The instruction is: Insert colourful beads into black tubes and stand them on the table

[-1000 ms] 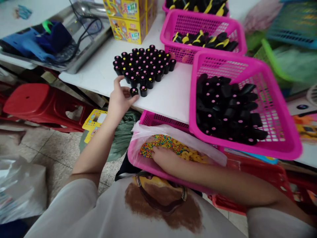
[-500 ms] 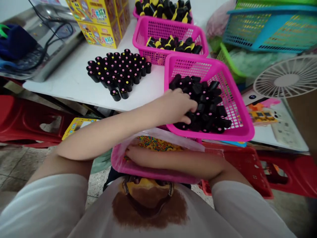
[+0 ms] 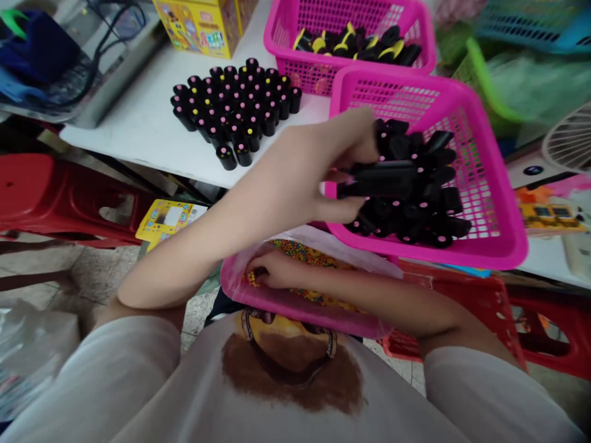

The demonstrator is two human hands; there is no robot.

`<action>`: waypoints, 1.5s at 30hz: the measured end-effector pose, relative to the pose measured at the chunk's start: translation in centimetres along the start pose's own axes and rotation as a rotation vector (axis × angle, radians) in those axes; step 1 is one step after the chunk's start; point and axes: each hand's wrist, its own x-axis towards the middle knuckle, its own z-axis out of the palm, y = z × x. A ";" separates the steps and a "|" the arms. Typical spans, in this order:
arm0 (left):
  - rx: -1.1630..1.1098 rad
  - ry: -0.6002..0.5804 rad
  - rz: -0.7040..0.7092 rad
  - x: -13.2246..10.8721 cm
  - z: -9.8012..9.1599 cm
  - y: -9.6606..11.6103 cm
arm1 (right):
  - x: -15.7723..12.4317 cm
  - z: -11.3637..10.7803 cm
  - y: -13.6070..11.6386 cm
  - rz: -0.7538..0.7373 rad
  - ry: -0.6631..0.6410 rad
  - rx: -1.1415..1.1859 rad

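Note:
My left hand (image 3: 323, 166) reaches across to a pink basket (image 3: 501, 178) full of black cylindrical tubes (image 3: 436, 197). Its thumb and fingers close on one black tube (image 3: 385, 178), which lies sideways over the others. Below, my right hand (image 3: 272, 267) is down in a pink tub (image 3: 295, 314) lined with clear plastic. Small coloured balls (image 3: 305, 251) fill this tub, some mixed with yellow pieces. The fingers of my right hand are curled among the balls, their tips partly hidden.
Upright black tubes with pink or yellow dots (image 3: 235, 104) stand grouped on the white table (image 3: 133, 111). Behind is another pink basket (image 3: 351, 64) with black and yellow pieces. Yellow boxes (image 3: 198, 27) stand at the back; a white fan (image 3: 570, 144) is at right, red stools (image 3: 60, 197) at left.
My left hand has gone from resting on the tubes to gripping one, its fingers lifted. My right hand shows more clearly, fingers curled in the balls. The view has shifted.

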 end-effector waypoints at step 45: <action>-0.024 0.425 -0.286 -9.1 -0.7 -6.6 | -5.8 -2.8 -4.8 0.130 -0.192 -0.461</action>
